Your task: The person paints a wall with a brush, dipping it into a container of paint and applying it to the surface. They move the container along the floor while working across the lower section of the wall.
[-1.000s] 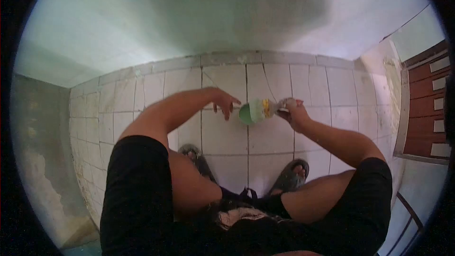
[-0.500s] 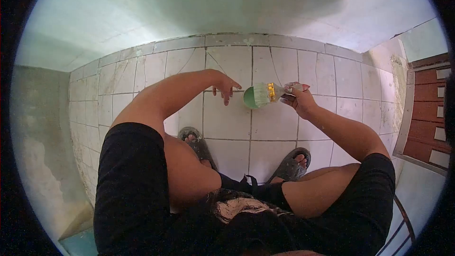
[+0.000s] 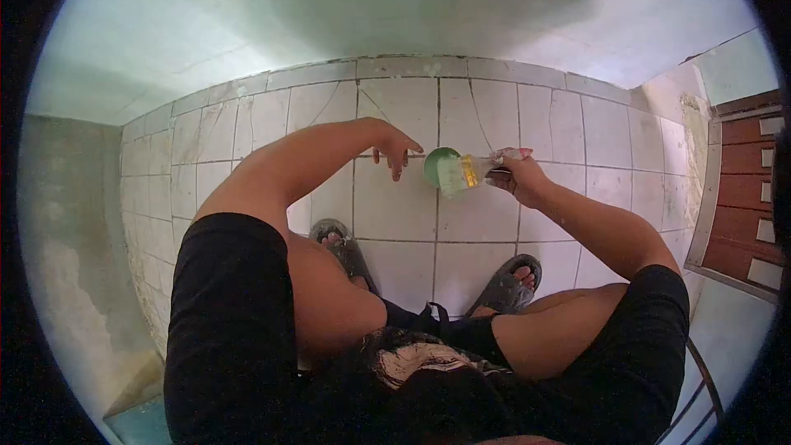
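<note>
My right hand [image 3: 515, 177] grips the handle of a paintbrush [image 3: 465, 171] with a gold ferrule and pale green bristles. The bristles lie over a small round container of green paint [image 3: 437, 163] that sits on the white tiled floor [image 3: 395, 214]. My left hand [image 3: 394, 148] hangs just left of the container with fingers loosely spread and pointing down, holding nothing. Whether it touches the container's rim is unclear.
I squat on the tiles in grey sandals [image 3: 504, 284], the other sandal [image 3: 339, 247] to the left. A pale green painted wall [image 3: 371, 8] rises beyond the tiles. A red-brown door [image 3: 746, 189] stands at the right and a rough grey wall [image 3: 66, 231] at the left.
The view has tilted so the floor sits higher in frame. The brush tip has swung down and left over the paint container. My left hand stays beside it.
</note>
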